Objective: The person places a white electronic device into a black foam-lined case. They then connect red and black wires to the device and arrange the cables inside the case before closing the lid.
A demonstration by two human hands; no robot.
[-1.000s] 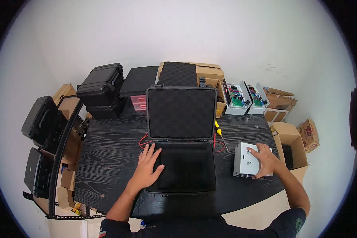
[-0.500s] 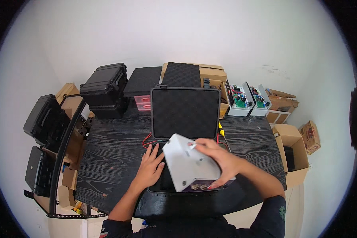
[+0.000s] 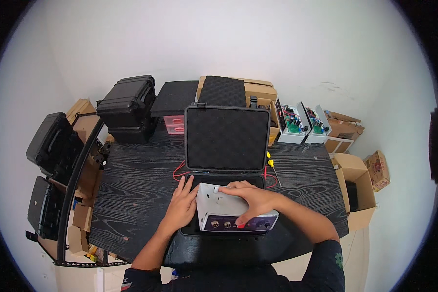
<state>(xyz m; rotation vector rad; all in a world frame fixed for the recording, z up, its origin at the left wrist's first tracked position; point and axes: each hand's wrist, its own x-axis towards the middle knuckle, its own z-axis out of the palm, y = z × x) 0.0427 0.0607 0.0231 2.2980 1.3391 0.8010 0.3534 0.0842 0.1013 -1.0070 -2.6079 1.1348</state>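
Observation:
A white metal control box (image 3: 204, 204) with a dark purple front panel stands inside the lower half of an open black hard case (image 3: 192, 228). On that panel are round metal connectors, a red part and a black knob. My right hand (image 3: 255, 200) grips the box from above, thumb over the front panel's top edge, fingers across its top. My left hand (image 3: 181, 207) lies with fingers stretched out on the left rim of the case, close beside the box. The case's raised lid (image 3: 227, 138), lined with dark wavy foam, stands behind the box.
A yellow-handled screwdriver (image 3: 270, 162) and red wires (image 3: 180, 168) lie beside the case. Two opened units with circuit boards (image 3: 294, 124) stand at the back right. Stacked black cases (image 3: 126, 109) are at the back left. A cardboard carton (image 3: 357, 170) is off the right edge.
My right hand has lowered and turned the control box from a tilt to nearly level, its front panel now facing me. My left hand has stayed on the case rim.

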